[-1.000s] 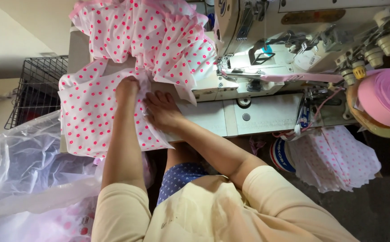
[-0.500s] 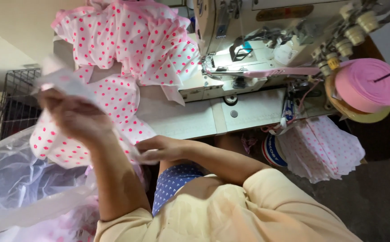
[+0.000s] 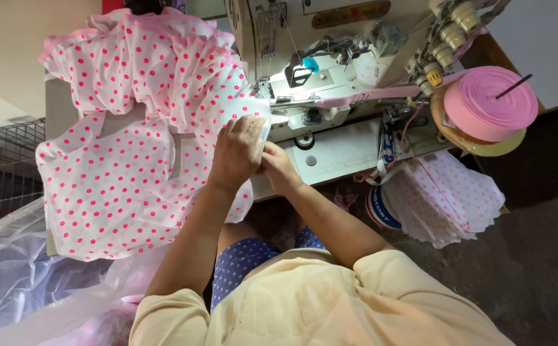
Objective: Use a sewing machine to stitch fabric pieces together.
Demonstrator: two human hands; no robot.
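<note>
White fabric piece with pink dots spreads across the frame's left half, its long axis running lower left to upper centre toward the sewing machine. Left hand and right hand clamp its edge, fingers together.

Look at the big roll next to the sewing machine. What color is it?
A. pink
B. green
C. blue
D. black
A: the big roll of tape to the right of the sewing machine is pink, and a pink strip runs from it toward the needle.
</note>
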